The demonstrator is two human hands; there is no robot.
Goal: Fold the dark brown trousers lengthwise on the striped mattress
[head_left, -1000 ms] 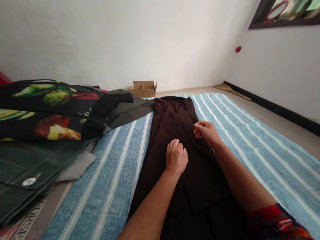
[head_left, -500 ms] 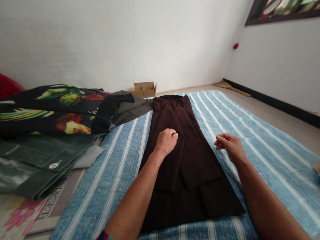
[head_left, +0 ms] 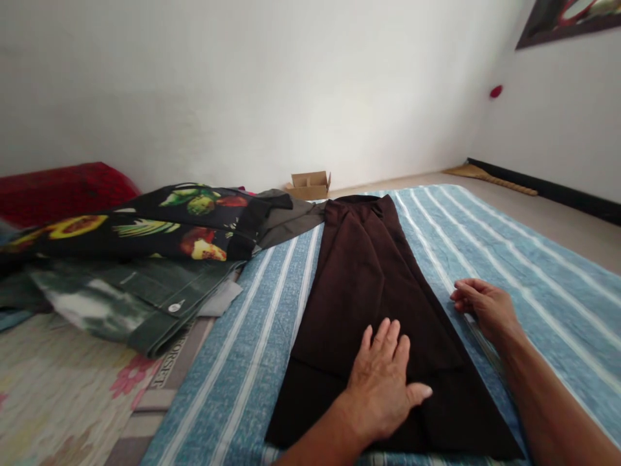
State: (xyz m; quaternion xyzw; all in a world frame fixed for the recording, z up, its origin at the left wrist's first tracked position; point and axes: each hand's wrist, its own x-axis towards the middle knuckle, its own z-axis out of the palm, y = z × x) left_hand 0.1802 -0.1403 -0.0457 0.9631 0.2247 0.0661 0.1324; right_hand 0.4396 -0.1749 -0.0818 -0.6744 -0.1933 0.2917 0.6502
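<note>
A dark brown folded garment [head_left: 369,278] lies lengthwise on a blue and white striped cloth [head_left: 509,259]. My left hand [head_left: 385,382] rests flat on the near part of the garment, fingers spread and holding nothing. My right hand [head_left: 482,307] lies at the garment's right edge, on the striped cloth, its fingers loosely curled and touching the fabric's border. Whether it pinches the edge I cannot tell.
To the left lies a pile of clothes: a black fruit-print fabric [head_left: 145,226], a dark green garment [head_left: 140,298] and a grey piece. A red item [head_left: 63,191] sits behind. A small cardboard box [head_left: 310,184] stands by the white wall. A broom [head_left: 490,178] lies at the right wall.
My left hand opened from a fist and moved nearer, now pressing flat on the garment. My right hand shifted slightly down along the right edge. The view turned left.
</note>
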